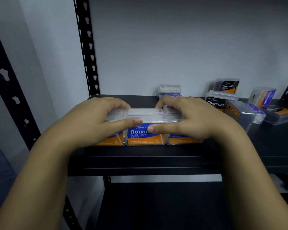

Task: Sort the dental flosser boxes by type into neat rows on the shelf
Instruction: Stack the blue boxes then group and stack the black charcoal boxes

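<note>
**Both hands on a row of three Round flosser boxes at the shelf front**

Along the front edge of the black metal shelf stand three clear plastic dental flosser boxes with blue and orange labels, side by side and touching. The middle box shows its label in full: "Round Dental Flosser". The left box and the right box carry the same colours, but their labels are mostly covered.

The left hand lies over the left box, fingers curled over its clear top and thumb stretched across the front onto the middle box, so its grip is closed on the boxes. The right hand mirrors it over the right box, fingers curled over the top back edge and thumb reaching onto the middle label; its grip is likewise closed on the boxes.

Behind the right hand, near the grey back wall, sits a clear box of white flossers, with a blue-topped box just in front of it, partly hidden. To the right lies a loose cluster: two black and orange "Charcoal" boxes, one behind the other, a tilted blue and orange "Smooth" box, and several more boxes lying at angles, their labels unreadable. A black perforated upright rises at the shelf's left rear corner.
</note>
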{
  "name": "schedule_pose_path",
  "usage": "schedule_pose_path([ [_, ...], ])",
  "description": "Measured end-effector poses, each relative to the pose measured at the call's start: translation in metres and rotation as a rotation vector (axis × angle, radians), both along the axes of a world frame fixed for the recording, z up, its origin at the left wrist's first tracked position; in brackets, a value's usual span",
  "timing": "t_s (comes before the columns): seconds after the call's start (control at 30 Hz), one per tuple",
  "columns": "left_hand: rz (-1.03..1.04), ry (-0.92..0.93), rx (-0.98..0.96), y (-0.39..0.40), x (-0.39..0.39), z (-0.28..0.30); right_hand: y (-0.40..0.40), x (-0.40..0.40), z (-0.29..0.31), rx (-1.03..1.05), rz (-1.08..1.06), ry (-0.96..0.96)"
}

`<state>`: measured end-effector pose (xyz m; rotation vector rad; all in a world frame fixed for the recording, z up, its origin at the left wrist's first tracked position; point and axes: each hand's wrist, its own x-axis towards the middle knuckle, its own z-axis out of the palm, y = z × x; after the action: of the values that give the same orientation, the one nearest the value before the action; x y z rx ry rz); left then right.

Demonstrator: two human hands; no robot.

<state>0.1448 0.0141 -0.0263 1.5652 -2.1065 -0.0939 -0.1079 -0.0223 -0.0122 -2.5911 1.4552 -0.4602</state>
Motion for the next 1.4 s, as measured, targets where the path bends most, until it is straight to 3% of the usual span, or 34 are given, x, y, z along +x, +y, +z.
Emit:
schedule_pose_path([
  [0.77, -0.034, 0.101, 0.235, 0.019, 0.028, 0.018, 0.03, 0.026, 0.001, -0.017, -0.026, 0.011],
  [1.1, 0.031, 0.076, 0.206, 0.022, 0.026, 0.02, 0.028, 0.028, 0.002, -0.006, 0.024, -0.003],
  [1.4, 0.022, -0.054, 0.214, 0.023, 0.023, 0.03, 0.027, 0.032, 0.002, 0.028, 0.07, -0.067],
])
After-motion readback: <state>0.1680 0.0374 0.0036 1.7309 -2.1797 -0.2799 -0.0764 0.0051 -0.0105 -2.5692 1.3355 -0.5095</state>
